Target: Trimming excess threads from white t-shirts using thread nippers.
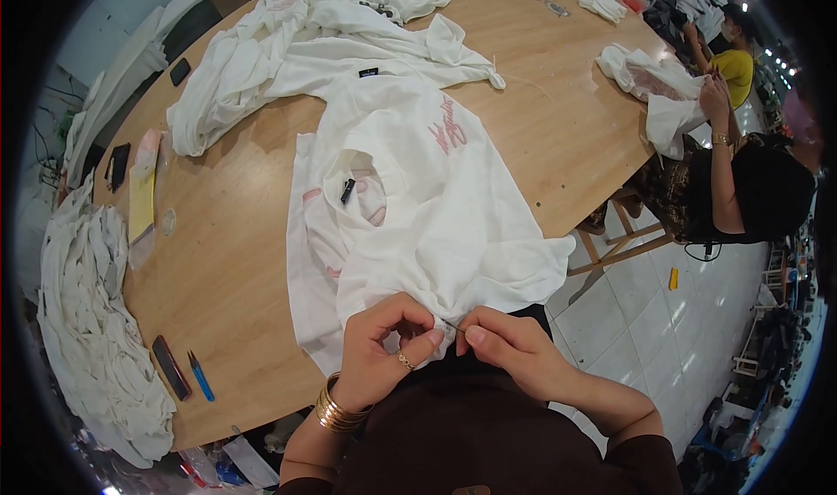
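Note:
A white shirt with pink script lettering on its chest lies across the near part of the table and over its front edge. Its collar faces away from me, with a dark label inside. At the near end, my left hand pinches a gathered bit of the shirt between thumb and fingers. Close beside it, my right hand is closed on a thin dark pointed tool, whose tip meets the fabric by the left fingertips. The tool's exact kind is too small to make out.
More white garments are heaped on the wooden table farther off. A long white pile lines its left edge. Blue thread snips lie next to a dark phone. At right, a seated person handles a white garment.

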The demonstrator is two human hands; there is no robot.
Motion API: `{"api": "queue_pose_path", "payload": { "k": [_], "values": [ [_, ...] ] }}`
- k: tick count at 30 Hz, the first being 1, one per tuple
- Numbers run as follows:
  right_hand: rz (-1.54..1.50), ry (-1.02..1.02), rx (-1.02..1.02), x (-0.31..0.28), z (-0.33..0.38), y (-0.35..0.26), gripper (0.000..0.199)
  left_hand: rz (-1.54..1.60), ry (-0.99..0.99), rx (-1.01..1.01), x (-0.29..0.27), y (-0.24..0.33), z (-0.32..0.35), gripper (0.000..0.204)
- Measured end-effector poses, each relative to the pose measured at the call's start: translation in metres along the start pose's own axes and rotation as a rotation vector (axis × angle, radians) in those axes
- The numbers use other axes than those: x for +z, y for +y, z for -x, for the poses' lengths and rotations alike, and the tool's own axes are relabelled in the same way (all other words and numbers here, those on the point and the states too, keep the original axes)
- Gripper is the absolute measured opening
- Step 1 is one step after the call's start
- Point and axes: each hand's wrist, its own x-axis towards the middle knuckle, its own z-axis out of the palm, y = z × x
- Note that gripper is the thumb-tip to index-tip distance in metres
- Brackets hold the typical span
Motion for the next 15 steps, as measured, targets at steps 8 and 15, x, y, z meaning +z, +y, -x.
{"api": "queue_pose_path", "payload": {
  "k": [8, 15],
  "values": [
    [0.086, 0.017, -0.005, -0.0027, 0.0008, 0.0001, 0.028, -0.024, 0.004, 0.019, 0.0003, 0.0012, -0.0011, 0.007],
    [0.141, 0.045, -0.066, -0.0023, 0.0001, 0.0019, 0.028, -0.072, -0.010, 0.058, -0.0006, 0.0010, -0.0019, 0.006]
  ]
}}
